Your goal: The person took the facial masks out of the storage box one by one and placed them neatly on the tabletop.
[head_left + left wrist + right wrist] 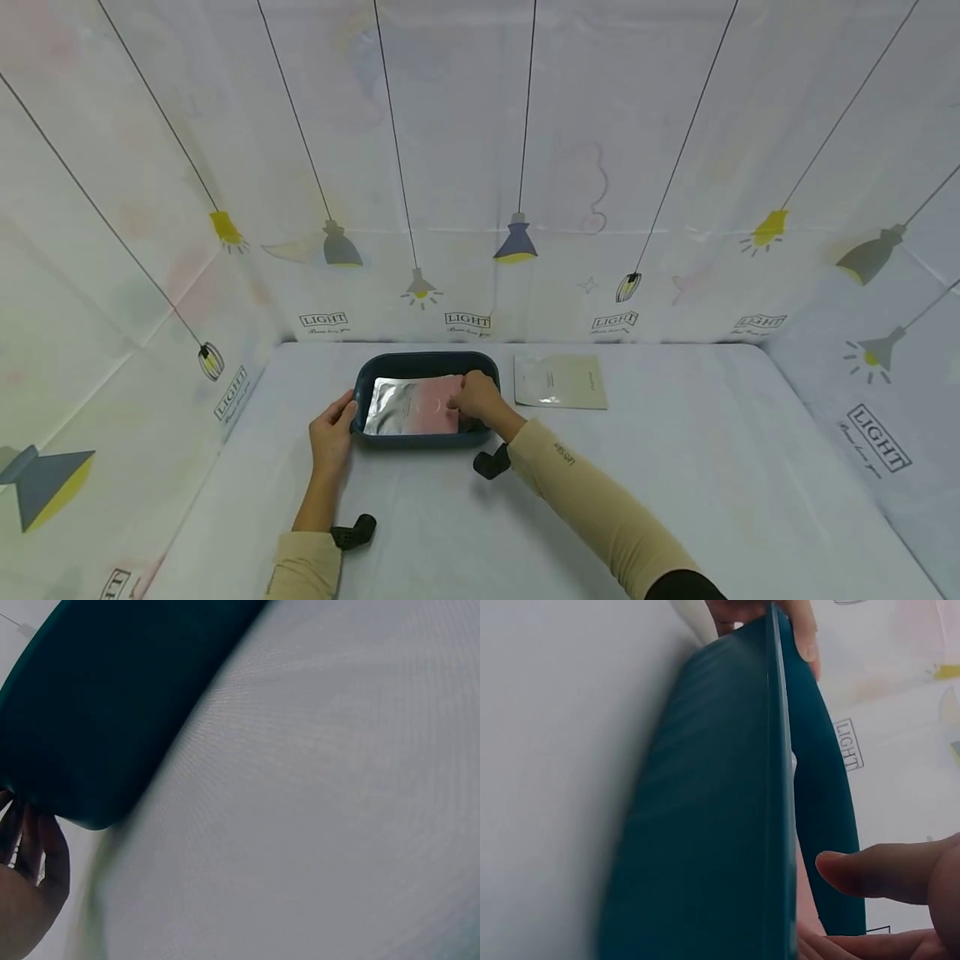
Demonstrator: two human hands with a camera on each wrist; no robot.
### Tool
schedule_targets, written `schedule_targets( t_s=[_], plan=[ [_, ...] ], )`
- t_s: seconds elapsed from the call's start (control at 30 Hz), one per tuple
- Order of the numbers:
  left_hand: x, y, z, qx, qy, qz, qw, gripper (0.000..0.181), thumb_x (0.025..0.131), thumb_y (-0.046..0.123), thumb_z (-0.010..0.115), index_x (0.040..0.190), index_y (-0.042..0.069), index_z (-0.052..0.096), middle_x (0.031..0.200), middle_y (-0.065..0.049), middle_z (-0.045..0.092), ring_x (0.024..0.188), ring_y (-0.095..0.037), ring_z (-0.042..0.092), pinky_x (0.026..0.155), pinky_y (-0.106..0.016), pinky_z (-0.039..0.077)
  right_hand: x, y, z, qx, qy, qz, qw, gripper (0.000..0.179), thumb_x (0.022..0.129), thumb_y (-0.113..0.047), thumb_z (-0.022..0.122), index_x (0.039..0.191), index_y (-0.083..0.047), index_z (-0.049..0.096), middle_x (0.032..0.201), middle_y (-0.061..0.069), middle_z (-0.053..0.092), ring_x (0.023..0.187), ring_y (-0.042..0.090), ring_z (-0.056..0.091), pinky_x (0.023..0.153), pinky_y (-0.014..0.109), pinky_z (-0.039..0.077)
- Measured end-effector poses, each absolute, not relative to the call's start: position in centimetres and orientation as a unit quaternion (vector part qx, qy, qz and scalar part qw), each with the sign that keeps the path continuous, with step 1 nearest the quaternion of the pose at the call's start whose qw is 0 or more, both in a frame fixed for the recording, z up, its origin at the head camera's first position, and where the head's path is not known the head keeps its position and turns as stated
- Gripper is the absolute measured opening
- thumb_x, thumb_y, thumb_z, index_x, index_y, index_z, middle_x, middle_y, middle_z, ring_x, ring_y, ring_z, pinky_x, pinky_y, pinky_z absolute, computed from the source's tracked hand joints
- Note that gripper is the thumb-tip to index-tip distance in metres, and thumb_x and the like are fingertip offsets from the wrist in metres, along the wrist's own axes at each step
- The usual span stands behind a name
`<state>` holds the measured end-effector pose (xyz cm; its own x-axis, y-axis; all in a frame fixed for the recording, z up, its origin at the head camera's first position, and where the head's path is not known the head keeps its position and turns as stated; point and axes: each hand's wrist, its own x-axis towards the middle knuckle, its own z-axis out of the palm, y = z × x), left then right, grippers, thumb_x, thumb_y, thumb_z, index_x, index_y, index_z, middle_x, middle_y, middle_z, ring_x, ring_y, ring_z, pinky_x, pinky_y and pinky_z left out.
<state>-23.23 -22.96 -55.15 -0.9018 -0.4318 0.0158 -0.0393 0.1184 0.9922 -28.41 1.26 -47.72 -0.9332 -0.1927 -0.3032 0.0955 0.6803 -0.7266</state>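
A dark teal plastic tub [431, 442] with rounded corners stands on the white table. My left hand [331, 437] grips its left end, thumb at the rim and fingers round the outer wall. In the left wrist view the fingertips of this hand [34, 877] touch the tub wall [112, 712]. Inside the tub lies a silver and pink sheet mask packet [416, 407]. At the packet's pink right end my right hand [483, 398] reaches in over the tub and pinches that edge. The right wrist view shows its thumb above the rim, with the other fingers partly hidden behind the wall.
A pale green sheet mask packet [561, 382] lies flat on the table just right of the tub. White cloth covers the table [675, 467]. Behind it hangs a white sheet [465, 167] printed with lamps.
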Motion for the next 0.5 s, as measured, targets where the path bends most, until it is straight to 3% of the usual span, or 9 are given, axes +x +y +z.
schedule_targets(
  t_s=[0.27, 0.5],
  plan=[
    [-23.4, -22.9, -54.9, 0.166, -0.73, -0.647, 0.147, 0.033, 0.089, 0.023, 0.056, 0.119, 0.009, 0.059, 0.123, -0.011, 0.059, 0.098, 0.004, 0.052, 0.073, -0.002, 0.042, -28.6, 1.1, -48.6, -0.002, 0.876, -0.456, 0.158, 0.004, 0.071, -0.004, 0.067, 0.071, -0.002, 0.065, 0.061, 0.009, 0.063, 0.058, 0.023, 0.063, 0.055, 0.036, 0.053],
    [-23.2, -23.0, -55.0, 0.175, -0.735, -0.639, 0.144, 0.033, 0.089, 0.025, 0.056, 0.118, 0.011, 0.06, 0.122, -0.006, 0.06, 0.104, -0.001, 0.053, 0.073, -0.002, 0.042, -28.4, 0.5, -49.2, 0.003, 0.874, -0.465, 0.142, 0.007, 0.074, -0.002, 0.062, 0.08, -0.002, 0.067, 0.066, 0.008, 0.064, 0.05, 0.016, 0.06, 0.047, 0.029, 0.051]
  ],
)
